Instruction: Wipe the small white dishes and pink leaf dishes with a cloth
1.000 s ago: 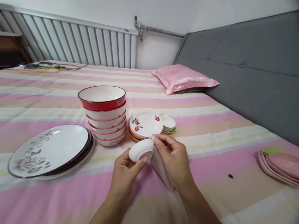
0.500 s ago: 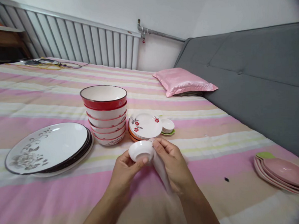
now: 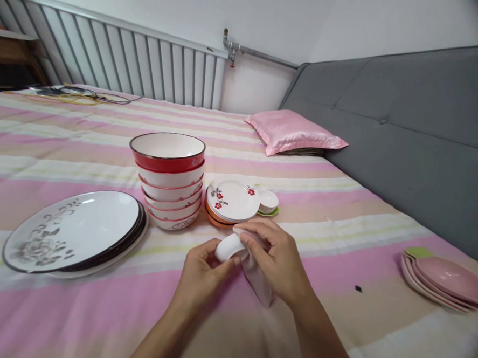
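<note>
Note, at lower centre of frame, small round white ceramic dish [image 3: 228, 246] clamped in left hand [image 3: 200, 277] and thin pale fabric cloth [image 3: 256, 282] pinched in right hand [image 3: 279, 258] against rim. Support dish firmly; press cloth flat along curve.

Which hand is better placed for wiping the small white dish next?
Probably the right hand: it grips the pale cloth beside the white dish, while the left hand holds the dish.
</note>
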